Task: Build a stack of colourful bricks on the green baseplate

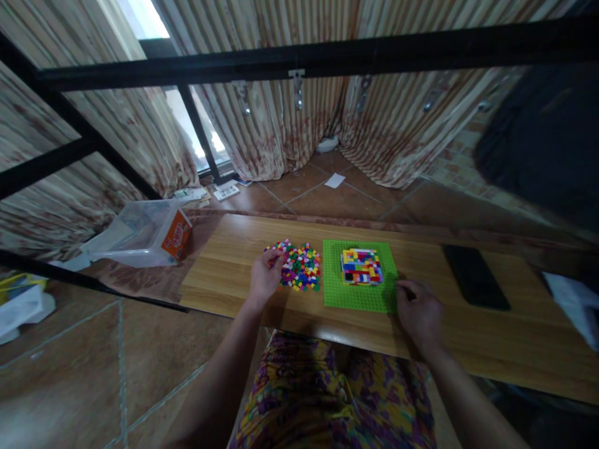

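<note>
A loose heap of small coloured toy bricks (304, 265) lies on the wooden table. My left hand (266, 275) is at the heap's left side, its fingertips pinched together; whatever may be between them is too small to make out. To the right of the heap lies a green studded baseplate (334, 293). On it stands a compact block built of multicoloured bricks (362, 267), with red, yellow, blue and white pieces showing. My right hand (420, 312) rests by the baseplate's right edge, fingers curled and thumb and forefinger closed at that edge.
A dark flat phone-like slab (475, 276) lies on the table (219, 262) to the right, with white paper (571, 305) beyond it. A clear plastic bin (145, 234) stands on the floor at left. Black metal bars (262, 70) cross in front of the curtains (281, 131).
</note>
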{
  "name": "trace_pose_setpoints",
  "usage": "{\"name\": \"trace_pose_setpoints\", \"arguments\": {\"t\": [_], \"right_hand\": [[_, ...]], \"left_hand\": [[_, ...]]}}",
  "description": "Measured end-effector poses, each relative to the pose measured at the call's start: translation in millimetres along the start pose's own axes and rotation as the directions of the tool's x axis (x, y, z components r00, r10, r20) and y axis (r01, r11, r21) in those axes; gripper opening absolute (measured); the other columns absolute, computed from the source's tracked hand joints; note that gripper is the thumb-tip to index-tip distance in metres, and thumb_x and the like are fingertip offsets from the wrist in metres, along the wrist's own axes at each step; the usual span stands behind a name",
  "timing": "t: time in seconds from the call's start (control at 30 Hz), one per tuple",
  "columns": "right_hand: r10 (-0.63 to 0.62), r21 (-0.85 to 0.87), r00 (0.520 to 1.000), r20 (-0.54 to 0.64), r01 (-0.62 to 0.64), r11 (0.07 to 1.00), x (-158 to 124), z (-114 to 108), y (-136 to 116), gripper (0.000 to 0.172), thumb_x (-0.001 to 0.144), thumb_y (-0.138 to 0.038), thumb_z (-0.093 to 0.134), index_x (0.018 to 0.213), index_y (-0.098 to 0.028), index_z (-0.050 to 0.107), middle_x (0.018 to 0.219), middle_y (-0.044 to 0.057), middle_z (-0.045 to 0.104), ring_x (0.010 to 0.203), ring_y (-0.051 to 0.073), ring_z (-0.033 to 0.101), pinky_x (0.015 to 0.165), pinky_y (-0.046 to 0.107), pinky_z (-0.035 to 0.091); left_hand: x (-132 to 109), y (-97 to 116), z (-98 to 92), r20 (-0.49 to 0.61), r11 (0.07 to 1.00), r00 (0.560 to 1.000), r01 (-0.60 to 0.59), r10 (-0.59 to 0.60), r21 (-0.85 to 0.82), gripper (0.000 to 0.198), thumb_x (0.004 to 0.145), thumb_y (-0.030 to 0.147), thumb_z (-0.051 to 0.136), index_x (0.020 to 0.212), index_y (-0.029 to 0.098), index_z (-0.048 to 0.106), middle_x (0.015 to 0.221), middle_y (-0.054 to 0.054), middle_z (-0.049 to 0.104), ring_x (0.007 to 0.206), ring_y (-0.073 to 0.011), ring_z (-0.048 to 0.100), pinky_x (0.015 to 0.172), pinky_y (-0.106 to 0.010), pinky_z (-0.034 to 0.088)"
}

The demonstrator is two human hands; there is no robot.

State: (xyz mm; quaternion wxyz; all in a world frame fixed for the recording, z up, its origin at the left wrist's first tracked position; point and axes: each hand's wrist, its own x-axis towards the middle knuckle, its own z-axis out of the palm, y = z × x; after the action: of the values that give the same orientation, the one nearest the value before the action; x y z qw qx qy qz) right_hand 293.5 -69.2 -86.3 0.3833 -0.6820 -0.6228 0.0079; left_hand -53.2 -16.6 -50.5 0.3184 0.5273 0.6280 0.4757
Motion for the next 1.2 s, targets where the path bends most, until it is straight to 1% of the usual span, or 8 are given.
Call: {"name": "trace_pose_setpoints", "arguments": {"t": [0.23, 0.53, 0.73, 0.8, 0.9, 1.03, 1.13, 1.2], "right_hand": [[0.016, 0.018, 1.000, 0.002, -0.016, 1.000, -0.2, 0.5, -1.7, 0.028, 0.086, -0.036, 0.045, 0.085, -0.019, 0.067, 0.088, 0.009, 0.067, 0.082, 0.022, 0.063, 0.075, 0.034, 0.049], [0.040, 0.063, 0.999, 0.000, -0.040, 0.997, 1.1, 0.9, -5.7, 0.024, 0.085, -0.030, 0.046, 0.083, -0.019, 0.067, 0.089, 0.009, 0.067, 0.083, 0.021, 0.062, 0.077, 0.034, 0.049], [0.051, 0.093, 0.998, -0.028, -0.048, 0.994, 1.9, 1.8, -8.1, 0.022, 0.084, -0.029, 0.047, 0.082, -0.019, 0.067, 0.088, 0.009, 0.067, 0.083, 0.022, 0.063, 0.077, 0.035, 0.050], [0.058, 0.094, 0.998, -0.022, -0.056, 0.994, 2.0, 1.7, -9.1, 0.021, 0.084, -0.028, 0.047, 0.082, -0.019, 0.067, 0.088, 0.009, 0.067, 0.082, 0.021, 0.063, 0.076, 0.035, 0.050], [0.053, 0.094, 0.998, -0.020, -0.051, 0.994, 1.9, 1.4, -9.9, 0.021, 0.084, -0.027, 0.047, 0.082, -0.020, 0.066, 0.087, 0.009, 0.067, 0.082, 0.021, 0.063, 0.077, 0.035, 0.050], [0.048, 0.088, 0.999, -0.025, -0.046, 0.995, 1.8, 1.6, -9.1, 0.021, 0.084, -0.025, 0.047, 0.083, -0.019, 0.067, 0.088, 0.009, 0.067, 0.083, 0.022, 0.063, 0.077, 0.035, 0.050], [0.039, 0.094, 0.999, -0.032, -0.036, 0.995, 1.8, 2.2, -8.0, 0.020, 0.084, -0.025, 0.048, 0.083, -0.019, 0.067, 0.089, 0.009, 0.067, 0.083, 0.021, 0.063, 0.077, 0.035, 0.050], [0.035, 0.097, 0.999, -0.033, -0.032, 0.995, 1.8, 2.7, -7.4, 0.020, 0.084, -0.024, 0.048, 0.084, -0.019, 0.067, 0.089, 0.009, 0.067, 0.083, 0.021, 0.063, 0.078, 0.035, 0.050]], "left_hand": [[1.7, -0.7, 1.3, 0.037, 1.000, 0.999, -0.027, 0.027, -0.006, 0.015, 0.080, 0.028, 0.057, 0.082, 0.019, 0.068, 0.082, -0.001, 0.069, 0.078, -0.0149, 0.061, 0.073, -0.026, 0.048], [-13.8, 32.6, 7.3, 0.082, 0.967, 0.996, 0.039, -0.019, -0.251, 0.014, 0.082, 0.033, 0.054, 0.081, 0.019, 0.056, 0.070, 0.001, 0.059, 0.063, -0.0127, 0.058, 0.058, -0.024, 0.050], [-20.5, 30.4, 11.5, 0.078, 0.971, 0.996, 0.070, -0.053, -0.227, 0.019, 0.080, 0.037, 0.057, 0.085, 0.019, 0.055, 0.066, 0.004, 0.053, 0.058, -0.0100, 0.053, 0.057, -0.022, 0.049], [-19.7, 28.0, 11.7, 0.101, 0.984, 0.993, 0.075, -0.059, -0.162, 0.018, 0.083, 0.036, 0.053, 0.088, 0.019, 0.055, 0.069, 0.003, 0.056, 0.059, -0.0112, 0.055, 0.059, -0.024, 0.050], [-17.2, 27.6, 10.2, 0.101, 0.991, 0.995, -0.015, 0.002, 0.135, 0.017, 0.087, 0.031, 0.047, 0.091, 0.019, 0.059, 0.075, -0.001, 0.062, 0.064, -0.0134, 0.059, 0.062, -0.025, 0.047], [-15.3, 31.3, 9.0, 0.107, 0.848, 0.992, -0.109, 0.062, 0.519, 0.023, 0.091, 0.027, 0.044, 0.099, 0.019, 0.065, 0.081, -0.005, 0.068, 0.070, -0.0160, 0.060, 0.063, -0.025, 0.040], [-15.5, 33.0, 10.0, 0.126, 0.780, 0.991, -0.115, 0.047, 0.615, 0.026, 0.092, 0.027, 0.044, 0.102, 0.018, 0.067, 0.078, -0.006, 0.069, 0.065, -0.0164, 0.060, 0.059, -0.025, 0.036], [-16.0, 33.4, 10.2, 0.130, 0.774, 0.990, -0.119, 0.048, 0.622, 0.026, 0.092, 0.027, 0.045, 0.101, 0.019, 0.068, 0.076, -0.006, 0.070, 0.063, -0.0162, 0.060, 0.058, -0.025, 0.036]]}}
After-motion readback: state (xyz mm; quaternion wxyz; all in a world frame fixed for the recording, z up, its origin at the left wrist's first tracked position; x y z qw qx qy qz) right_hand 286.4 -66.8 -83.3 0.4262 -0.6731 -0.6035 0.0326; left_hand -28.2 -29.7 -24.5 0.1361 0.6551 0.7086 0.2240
